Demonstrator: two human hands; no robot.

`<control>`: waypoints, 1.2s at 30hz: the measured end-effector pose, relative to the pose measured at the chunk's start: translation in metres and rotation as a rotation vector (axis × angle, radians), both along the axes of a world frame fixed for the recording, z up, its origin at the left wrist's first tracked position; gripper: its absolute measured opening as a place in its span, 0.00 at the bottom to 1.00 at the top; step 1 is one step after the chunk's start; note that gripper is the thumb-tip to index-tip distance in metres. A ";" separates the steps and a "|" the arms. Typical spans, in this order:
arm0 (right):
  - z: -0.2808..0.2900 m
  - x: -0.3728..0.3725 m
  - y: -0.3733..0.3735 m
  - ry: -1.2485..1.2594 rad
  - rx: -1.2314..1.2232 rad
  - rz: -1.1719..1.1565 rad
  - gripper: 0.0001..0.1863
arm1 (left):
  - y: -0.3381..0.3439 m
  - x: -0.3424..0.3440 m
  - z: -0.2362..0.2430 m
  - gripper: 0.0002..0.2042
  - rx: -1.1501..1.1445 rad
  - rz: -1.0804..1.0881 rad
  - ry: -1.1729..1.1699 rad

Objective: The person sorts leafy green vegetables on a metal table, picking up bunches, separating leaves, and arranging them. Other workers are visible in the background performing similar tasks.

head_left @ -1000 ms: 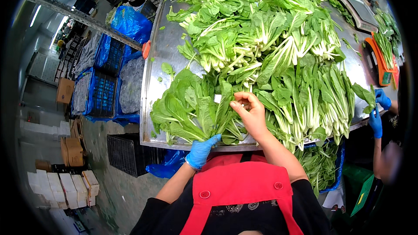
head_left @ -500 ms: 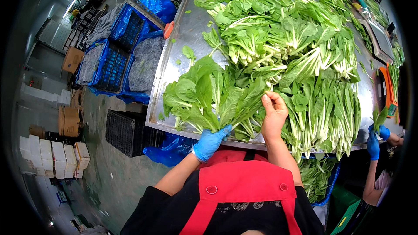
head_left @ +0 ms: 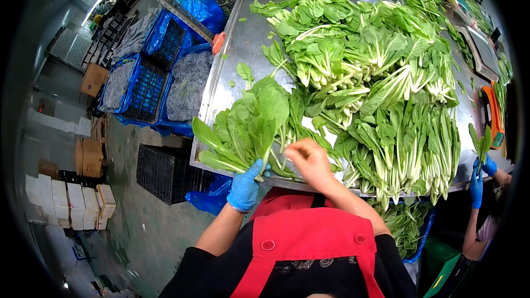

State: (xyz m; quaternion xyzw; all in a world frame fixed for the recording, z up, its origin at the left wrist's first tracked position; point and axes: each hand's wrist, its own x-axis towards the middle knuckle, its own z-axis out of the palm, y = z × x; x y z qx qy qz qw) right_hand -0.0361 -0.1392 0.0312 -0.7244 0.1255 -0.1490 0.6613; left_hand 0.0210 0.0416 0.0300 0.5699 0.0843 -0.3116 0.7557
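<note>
My left hand (head_left: 244,186), in a blue glove, is closed round the pale stems of a bunch of leafy greens (head_left: 248,121) at the table's near left edge. The broad leaves fan up and away from the glove. Just right of the bunch is my bare right hand (head_left: 311,161), its fingers curled together near the stems. Whatever those fingers pinch, if anything, is hidden. A large heap of the same greens (head_left: 353,38) covers the metal table (head_left: 234,52) beyond, and a neat row with stems toward me (head_left: 406,149) lies to the right.
Blue-lined crates (head_left: 146,85) and a black crate (head_left: 160,171) stand on the floor at left. Below the table is a bin of greens (head_left: 408,226). At right, a co-worker's blue-gloved hands (head_left: 480,179) hold greens near an orange-edged device (head_left: 492,113).
The left hand has moved slightly left and down with the bunch, which now leans left. The right hand has come left and down from the leaf tips toward the stems.
</note>
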 end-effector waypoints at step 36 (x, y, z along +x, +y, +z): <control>0.009 -0.065 -0.034 0.179 -0.726 -0.066 0.14 | -0.014 0.001 -0.014 0.14 -0.015 0.057 0.055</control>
